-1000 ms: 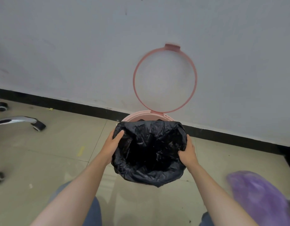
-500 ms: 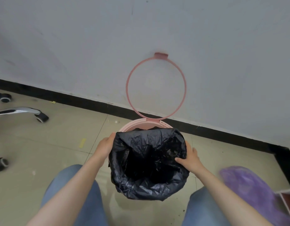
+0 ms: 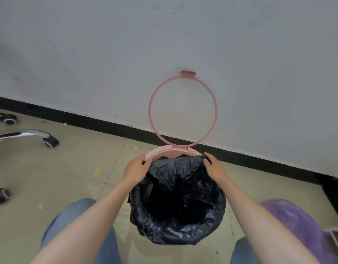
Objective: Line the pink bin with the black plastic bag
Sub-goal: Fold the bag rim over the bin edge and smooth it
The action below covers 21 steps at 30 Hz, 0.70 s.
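At the far rim of the pink bin [image 3: 165, 151], left hand [image 3: 136, 168] and right hand [image 3: 214, 169] pinch the black bag [image 3: 179, 206], whose thin edge could tear or slip inside if overstretched.

- Bin [image 3: 164, 151] on floor [image 3: 78, 159] by wall [image 3: 107, 54]; bag [image 3: 179, 206] in it, over near rim.
- Ring [image 3: 187, 73] upright behind bin.
- Chair base [image 3: 21, 134] at left.
- Bundle [image 3: 297, 221], perhaps a bag, near right.
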Each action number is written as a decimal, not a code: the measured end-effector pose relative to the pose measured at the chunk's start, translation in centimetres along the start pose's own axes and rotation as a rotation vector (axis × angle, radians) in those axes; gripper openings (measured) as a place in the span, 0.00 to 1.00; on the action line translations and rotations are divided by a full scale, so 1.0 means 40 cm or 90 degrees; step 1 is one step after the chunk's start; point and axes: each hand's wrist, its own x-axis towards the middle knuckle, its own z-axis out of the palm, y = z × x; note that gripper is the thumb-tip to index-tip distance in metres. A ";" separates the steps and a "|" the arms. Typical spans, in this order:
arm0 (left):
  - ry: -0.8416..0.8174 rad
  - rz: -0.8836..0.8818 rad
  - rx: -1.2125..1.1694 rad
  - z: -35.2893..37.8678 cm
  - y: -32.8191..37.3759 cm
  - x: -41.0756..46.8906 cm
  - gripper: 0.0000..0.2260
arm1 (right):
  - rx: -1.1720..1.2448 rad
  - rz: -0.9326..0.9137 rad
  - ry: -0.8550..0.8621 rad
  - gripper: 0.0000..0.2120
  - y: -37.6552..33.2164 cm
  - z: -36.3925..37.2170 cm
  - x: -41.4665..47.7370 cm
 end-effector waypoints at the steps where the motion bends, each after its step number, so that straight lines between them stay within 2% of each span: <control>1: 0.003 0.003 0.000 0.002 -0.013 -0.004 0.11 | -0.001 -0.002 -0.003 0.18 0.006 0.000 -0.004; 3: 0.004 0.008 -0.017 0.006 -0.036 -0.013 0.09 | 0.008 -0.007 -0.017 0.15 0.022 -0.006 -0.014; 5: -0.021 0.013 -0.022 0.007 -0.049 -0.029 0.14 | 0.012 -0.012 -0.038 0.13 0.038 -0.018 -0.022; 7: -0.050 0.026 -0.003 0.009 -0.061 -0.034 0.12 | 0.029 -0.010 -0.050 0.11 0.053 -0.027 -0.023; 13: -0.024 0.064 0.103 -0.005 -0.056 -0.035 0.08 | 0.220 0.040 0.020 0.06 0.074 -0.024 -0.021; 17: -0.024 0.038 0.119 -0.031 -0.040 -0.029 0.18 | 0.331 0.106 0.024 0.10 0.079 -0.030 -0.008; 19: -0.076 0.024 0.096 -0.050 -0.043 -0.027 0.21 | 0.308 0.097 0.029 0.09 0.081 -0.030 -0.008; 21: -0.124 0.013 0.102 -0.060 -0.053 -0.026 0.19 | 0.277 0.085 0.029 0.08 0.084 -0.024 -0.011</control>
